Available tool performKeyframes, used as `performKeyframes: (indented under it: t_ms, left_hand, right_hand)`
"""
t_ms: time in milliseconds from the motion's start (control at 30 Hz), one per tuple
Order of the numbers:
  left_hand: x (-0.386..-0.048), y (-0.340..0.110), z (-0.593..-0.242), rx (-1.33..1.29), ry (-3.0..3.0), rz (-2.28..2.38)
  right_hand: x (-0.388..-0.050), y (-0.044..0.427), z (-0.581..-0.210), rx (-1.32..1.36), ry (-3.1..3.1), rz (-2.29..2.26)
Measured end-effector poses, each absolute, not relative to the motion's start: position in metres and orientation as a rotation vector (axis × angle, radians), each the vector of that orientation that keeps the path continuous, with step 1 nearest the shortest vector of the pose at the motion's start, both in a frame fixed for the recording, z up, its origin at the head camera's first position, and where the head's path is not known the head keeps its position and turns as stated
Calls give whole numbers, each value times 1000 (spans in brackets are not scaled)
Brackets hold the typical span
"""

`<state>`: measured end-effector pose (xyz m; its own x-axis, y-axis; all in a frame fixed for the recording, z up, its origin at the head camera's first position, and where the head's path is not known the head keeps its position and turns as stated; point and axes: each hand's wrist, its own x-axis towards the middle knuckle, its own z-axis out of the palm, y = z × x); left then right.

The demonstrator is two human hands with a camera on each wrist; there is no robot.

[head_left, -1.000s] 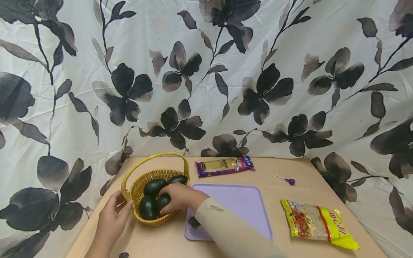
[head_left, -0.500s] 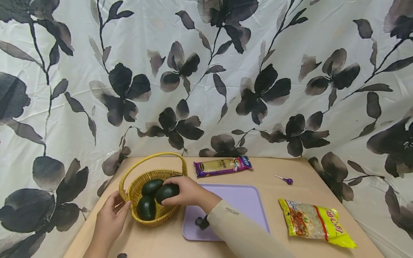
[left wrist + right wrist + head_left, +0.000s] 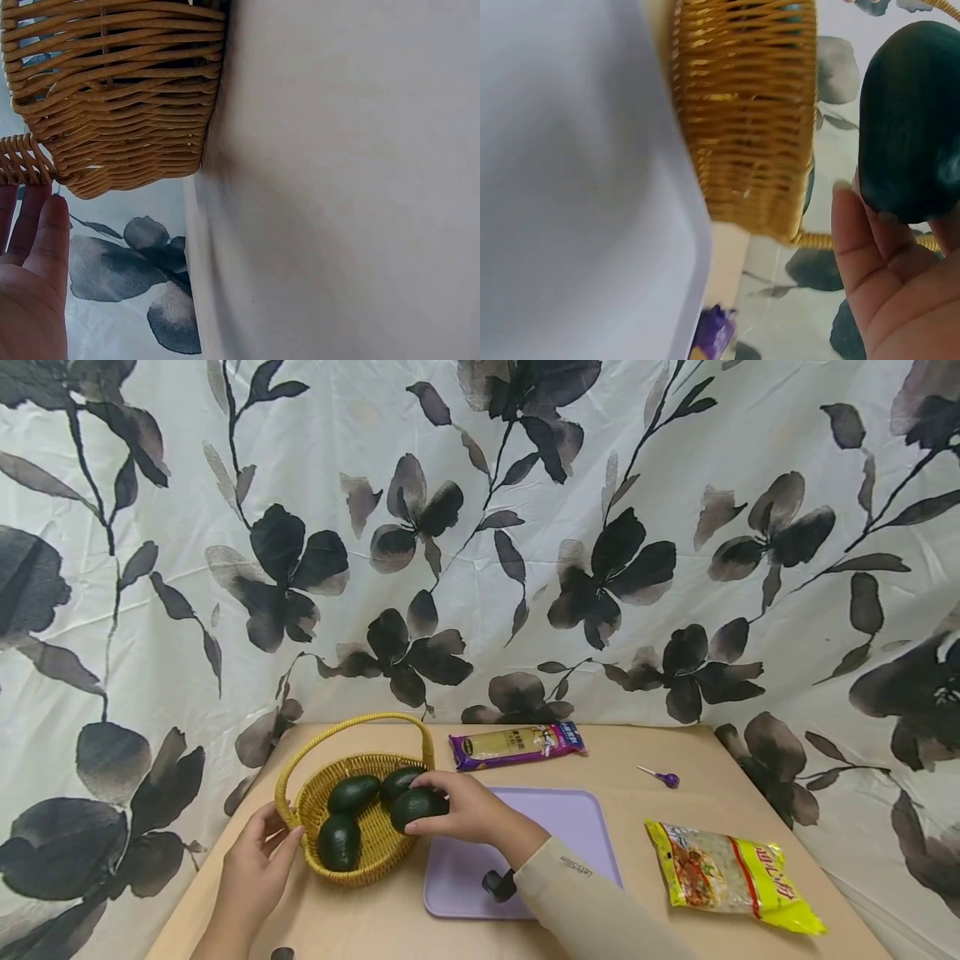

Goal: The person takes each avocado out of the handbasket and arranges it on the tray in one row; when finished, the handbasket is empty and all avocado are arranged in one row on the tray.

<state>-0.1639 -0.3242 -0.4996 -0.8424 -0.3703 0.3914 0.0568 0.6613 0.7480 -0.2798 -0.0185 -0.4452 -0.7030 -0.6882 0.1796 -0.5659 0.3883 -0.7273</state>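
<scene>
My right hand (image 3: 474, 814) grips a dark green avocado (image 3: 415, 811) just above the right rim of the yellow wicker basket (image 3: 375, 870). Close up in the right wrist view, the avocado (image 3: 907, 124) is smooth and oval, with the fingers (image 3: 855, 247) around its lower end. Three more avocados lie inside the basket, one partly hidden behind the held one. At the basket's left side my left hand (image 3: 251, 868) holds the foot of the arched handle (image 3: 352, 722). In the left wrist view, its fingers (image 3: 49, 240) touch the woven handle base.
Right beside the basket lies a lilac tray (image 3: 570, 835), partly beneath my right forearm. A purple noodle packet (image 3: 517, 746) is behind it. Farther right are a small purple-handled item (image 3: 666, 779) and a yellow food bag (image 3: 731, 872). A floral curtain (image 3: 480, 568) hangs behind the table.
My right hand has lifted one avocado from among the others in the basket and moved it right, to above the rim. The left hand has stayed at the handle.
</scene>
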Motion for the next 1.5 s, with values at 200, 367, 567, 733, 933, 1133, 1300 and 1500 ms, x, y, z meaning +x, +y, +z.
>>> performKeyframes:
  t_ms: [200, 367, 567, 733, 933, 1133, 1300, 1500]
  left_hand:
    - [-165, -326, -500, 221, -2342, -1086]
    - [-165, -326, -499, 211, -2345, -1078]
    - [-165, -326, -499, 220, -2345, -1091]
    - [-164, -325, -499, 222, -2346, -1095]
    - [-164, -326, -499, 206, -2342, -1102]
    - [-165, -327, -499, 196, -2343, -1107]
    - [-165, -327, -499, 206, -2343, -1108]
    - [-165, -327, -500, 181, -2333, -1108]
  right_hand:
    - [-280, -1, -456, -1084, 2544, -1143]
    - [-283, 11, -470, -1046, 2593, -1062]
    - [-284, 21, -484, -1062, 2599, -940]
    - [-285, 25, -488, -1137, 2598, -833]
    - [-283, 26, -491, -1216, 2595, -724]
    - [-278, 25, -492, -1194, 2582, -743]
    - [-276, 22, -495, -1115, 2604, -794]
    - [-276, 22, -497, -1038, 2620, -863]
